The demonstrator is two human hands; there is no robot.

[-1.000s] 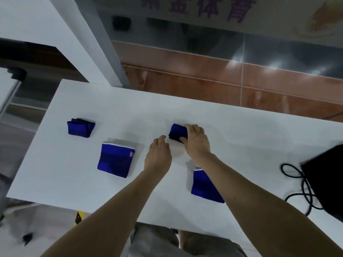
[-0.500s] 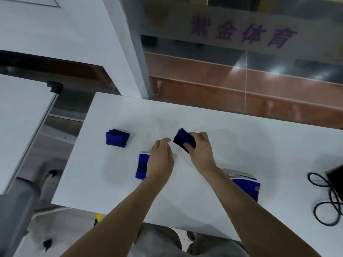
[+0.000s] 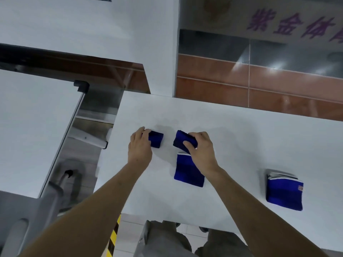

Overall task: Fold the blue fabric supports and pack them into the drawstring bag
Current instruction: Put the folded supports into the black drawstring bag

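Left hand [image 3: 140, 148] clamped on folded support [image 3: 156, 139]; right hand [image 3: 201, 150] gripping second folded support [image 3: 181, 139], on white table [image 3: 232, 138].

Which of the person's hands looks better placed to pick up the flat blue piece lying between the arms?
Right, probably. The right hand is directly above the flat blue support and overlaps its top edge, though it is holding a folded bundle. The left hand is off to the side, gripping another small bundle.
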